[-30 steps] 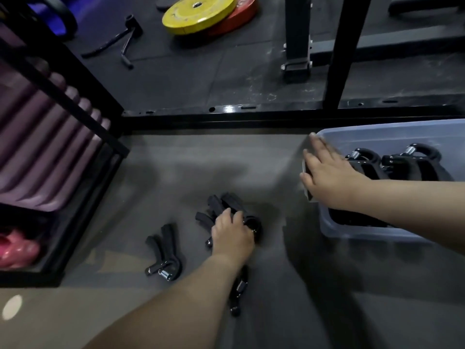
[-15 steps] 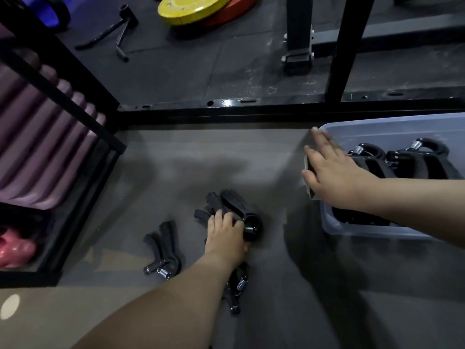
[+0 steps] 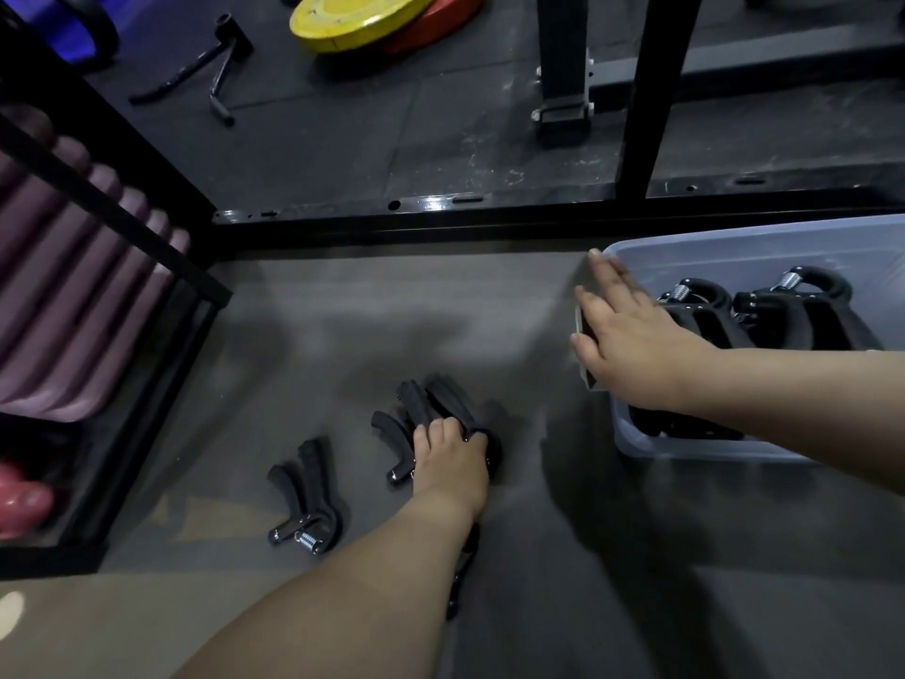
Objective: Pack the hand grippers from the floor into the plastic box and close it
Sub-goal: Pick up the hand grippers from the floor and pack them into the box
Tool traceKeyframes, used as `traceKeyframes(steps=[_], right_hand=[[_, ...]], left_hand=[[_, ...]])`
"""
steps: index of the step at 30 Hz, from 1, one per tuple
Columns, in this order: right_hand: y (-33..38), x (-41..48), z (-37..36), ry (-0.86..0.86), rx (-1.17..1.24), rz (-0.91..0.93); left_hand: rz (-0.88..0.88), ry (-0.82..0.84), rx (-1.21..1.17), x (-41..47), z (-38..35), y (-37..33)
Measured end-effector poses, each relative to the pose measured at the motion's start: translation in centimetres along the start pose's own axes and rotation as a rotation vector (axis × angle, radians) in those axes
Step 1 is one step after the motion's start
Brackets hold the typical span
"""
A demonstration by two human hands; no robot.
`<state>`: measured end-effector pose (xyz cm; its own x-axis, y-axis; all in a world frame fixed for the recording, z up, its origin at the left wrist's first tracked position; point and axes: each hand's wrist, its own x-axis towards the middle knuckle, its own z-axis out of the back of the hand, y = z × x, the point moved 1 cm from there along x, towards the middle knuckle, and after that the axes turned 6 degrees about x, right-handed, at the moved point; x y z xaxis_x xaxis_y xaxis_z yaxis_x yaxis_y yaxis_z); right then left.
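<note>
Two, maybe three hand grippers (image 3: 438, 404): I am curling my left hand (image 3: 453, 465) round their padded handles, likely stiff, springy, light. Right hand (image 3: 631, 345) lying flat on plastic box (image 3: 734, 237).

Loose hand grippers (image 3: 306, 497) on floor (image 3: 343, 311), left of plastic box (image 3: 695, 448); packed grippers (image 3: 803, 311) inside it.

Your left grip (image 3: 450, 458) and right grip (image 3: 631, 335) are both bare. So is the forearm behind each, uncovered from the wrist back to the frame's edge. The forearms are thick and smooth. Forward of your right wrist, the fingers (image 3: 595, 306) are short and broad with close-cut nails, and the farthest fingertip is blurred.
</note>
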<state>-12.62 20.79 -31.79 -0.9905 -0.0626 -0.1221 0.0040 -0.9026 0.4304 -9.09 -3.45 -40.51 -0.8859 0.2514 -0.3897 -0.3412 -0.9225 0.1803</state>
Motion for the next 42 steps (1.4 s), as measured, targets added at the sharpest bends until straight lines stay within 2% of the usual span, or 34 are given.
traceKeyframes(steps=[5, 9, 20, 24, 28, 31, 35, 40, 42], right_hand=[[0.0, 0.0, -0.1, 0.003, -0.007, 0.001], [-0.1, 0.1, 0.1, 0.006, -0.007, -0.004], [0.6, -0.2, 0.6, 0.031, -0.044, -0.012], [0.8, -0.1, 0.8, 0.055, -0.049, -0.021], [0.6, -0.2, 1.1, 0.086, -0.053, -0.017], [0.3, -0.1, 1.0, 0.092, -0.056, -0.011], [0.1, -0.4, 0.9, 0.098, -0.061, 0.01], [-0.2, -1.1, 1.5, 0.138, -0.085, 0.027], [-0.2, -1.4, 1.7, 0.161, -0.071, 0.029]], left_hand=[[-0.116, -0.016, 0.052, -0.8, -0.2, 0.0], [-0.161, -0.129, -0.05, -0.9, 0.2, -0.4], [0.343, -0.324, -0.807, 2.4, 7.1, -2.4], [0.462, -0.26, -1.099, 2.9, 9.4, -2.6], [0.635, -0.144, -1.536, 3.0, 10.4, -2.3], [0.583, -0.01, -1.738, 2.4, 11.0, -1.9], [0.48, 0.051, -1.852, 1.6, 12.5, -1.8], [0.482, -0.006, -1.884, 1.5, 15.1, -3.1], [0.456, 0.027, -1.93, 1.6, 16.0, -4.0]])
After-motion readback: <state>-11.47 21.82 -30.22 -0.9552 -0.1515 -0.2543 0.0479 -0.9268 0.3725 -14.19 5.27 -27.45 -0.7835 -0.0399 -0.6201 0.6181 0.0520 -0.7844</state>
